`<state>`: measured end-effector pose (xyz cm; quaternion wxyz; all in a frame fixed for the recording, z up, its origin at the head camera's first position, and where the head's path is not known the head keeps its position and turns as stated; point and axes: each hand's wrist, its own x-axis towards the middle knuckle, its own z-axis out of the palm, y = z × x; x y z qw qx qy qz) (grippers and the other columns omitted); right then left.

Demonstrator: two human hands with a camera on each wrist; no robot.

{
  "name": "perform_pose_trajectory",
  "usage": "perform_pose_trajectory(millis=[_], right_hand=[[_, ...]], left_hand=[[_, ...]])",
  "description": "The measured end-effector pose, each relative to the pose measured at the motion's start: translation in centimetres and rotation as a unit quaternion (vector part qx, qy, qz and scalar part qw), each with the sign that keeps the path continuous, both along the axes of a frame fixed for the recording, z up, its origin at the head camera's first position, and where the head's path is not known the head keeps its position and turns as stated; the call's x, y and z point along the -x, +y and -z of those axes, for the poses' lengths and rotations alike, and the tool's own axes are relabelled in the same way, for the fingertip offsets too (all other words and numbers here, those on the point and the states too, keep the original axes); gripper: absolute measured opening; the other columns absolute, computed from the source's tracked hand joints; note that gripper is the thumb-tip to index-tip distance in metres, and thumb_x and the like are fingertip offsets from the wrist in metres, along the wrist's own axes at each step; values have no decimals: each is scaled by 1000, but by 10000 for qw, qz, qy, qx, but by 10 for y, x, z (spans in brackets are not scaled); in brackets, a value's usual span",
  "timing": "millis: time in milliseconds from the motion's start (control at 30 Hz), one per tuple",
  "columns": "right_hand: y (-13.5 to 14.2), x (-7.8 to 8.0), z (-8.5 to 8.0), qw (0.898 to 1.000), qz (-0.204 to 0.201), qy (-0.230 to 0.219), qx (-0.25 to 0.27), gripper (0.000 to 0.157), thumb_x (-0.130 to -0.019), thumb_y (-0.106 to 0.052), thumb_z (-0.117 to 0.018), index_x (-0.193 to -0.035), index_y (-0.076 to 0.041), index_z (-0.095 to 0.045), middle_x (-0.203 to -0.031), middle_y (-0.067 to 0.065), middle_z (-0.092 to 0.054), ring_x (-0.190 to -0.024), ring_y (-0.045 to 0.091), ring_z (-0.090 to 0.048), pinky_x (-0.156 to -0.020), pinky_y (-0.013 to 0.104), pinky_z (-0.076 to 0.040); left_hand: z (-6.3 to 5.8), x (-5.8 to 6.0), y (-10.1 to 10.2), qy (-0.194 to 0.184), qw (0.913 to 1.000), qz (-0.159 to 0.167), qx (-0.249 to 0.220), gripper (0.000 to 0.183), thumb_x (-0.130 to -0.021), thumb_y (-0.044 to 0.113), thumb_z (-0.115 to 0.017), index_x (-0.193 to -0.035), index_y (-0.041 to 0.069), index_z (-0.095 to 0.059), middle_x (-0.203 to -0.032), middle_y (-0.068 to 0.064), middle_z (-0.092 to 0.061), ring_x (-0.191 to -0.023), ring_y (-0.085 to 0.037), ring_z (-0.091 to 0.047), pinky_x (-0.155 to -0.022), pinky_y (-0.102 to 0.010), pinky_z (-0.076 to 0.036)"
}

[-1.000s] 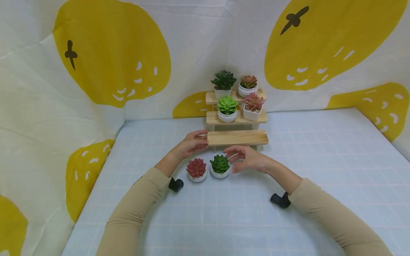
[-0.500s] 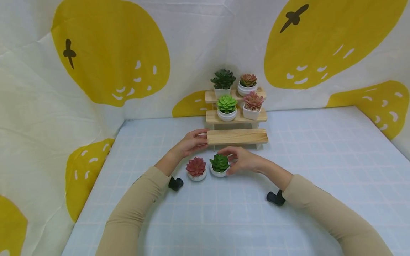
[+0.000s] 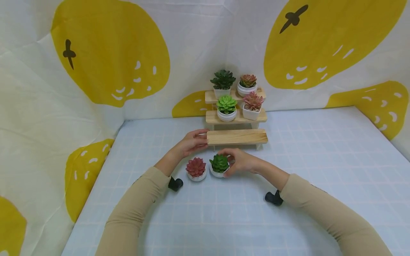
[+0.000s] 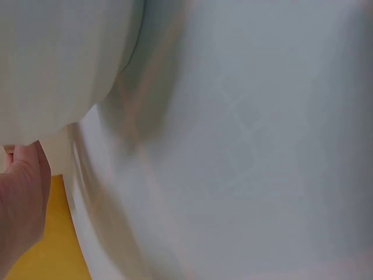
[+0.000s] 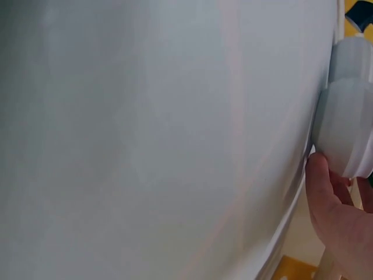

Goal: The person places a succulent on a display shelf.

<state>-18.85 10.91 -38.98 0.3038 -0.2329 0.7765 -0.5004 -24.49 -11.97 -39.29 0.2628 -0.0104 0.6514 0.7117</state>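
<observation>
A three-step wooden plant stand [image 3: 237, 137] stands toward the back. My left hand [image 3: 192, 142] holds the left end of its lowest step, fingers along the board's edge. Just in front of that step is a dark green succulent in a white pot [image 3: 219, 163]. My right hand [image 3: 241, 161] grips this pot from the right, thumb in front and fingers behind; the right wrist view shows the thumb against the white pot [image 5: 344, 125]. To its left sits a red succulent in a white pot [image 3: 196, 167]. A white pot [image 4: 58, 58] looms large in the left wrist view.
On the middle step stand a bright green succulent [image 3: 226, 106] and a pink one [image 3: 252, 105]. The top step bears a dark green succulent [image 3: 222, 81] and a reddish one [image 3: 247, 84]. A lemon-print cloth [image 3: 198, 53] hangs behind the pale blue checked tabletop [image 3: 224, 220].
My right hand has moved left from beside the dark green succulent and closed round its pot. The left hand has stayed at the stand, and the pots have not visibly moved.
</observation>
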Motion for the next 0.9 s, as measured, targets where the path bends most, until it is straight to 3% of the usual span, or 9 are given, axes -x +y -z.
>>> perform_pose_trajectory(millis=[367,667,900], right_hand=[[-1,-4,-4,9999,128,23,-113,73,-69,-6,-81,-133,-2,-46,-130,15,-48,-113,32,-49,-89,39,-49],[0,-4,-5,9992,372,-127,-14,73,-69,-7,-81,-132,-3,-46,-127,13,-50,-110,29,-50,-86,37,-50],[2,-2,-12,9990,451,39,-44,73,-70,-9,-80,-134,-3,-45,-133,16,-45,-114,34,-47,-90,39,-48]], left_hand=[[3,1,0,-34,9999,-64,-103,53,-91,-9,-50,-141,5,-39,-128,-18,-46,-91,-15,-56,-77,-23,-54],[2,1,1,-43,10000,-65,-47,54,-91,-8,-50,-141,6,-39,-133,-20,-43,-94,-17,-56,-80,-25,-54],[1,1,1,-84,9999,-72,-41,53,-91,-7,-51,-141,7,-39,-134,-20,-44,-97,-19,-56,-80,-25,-54]])
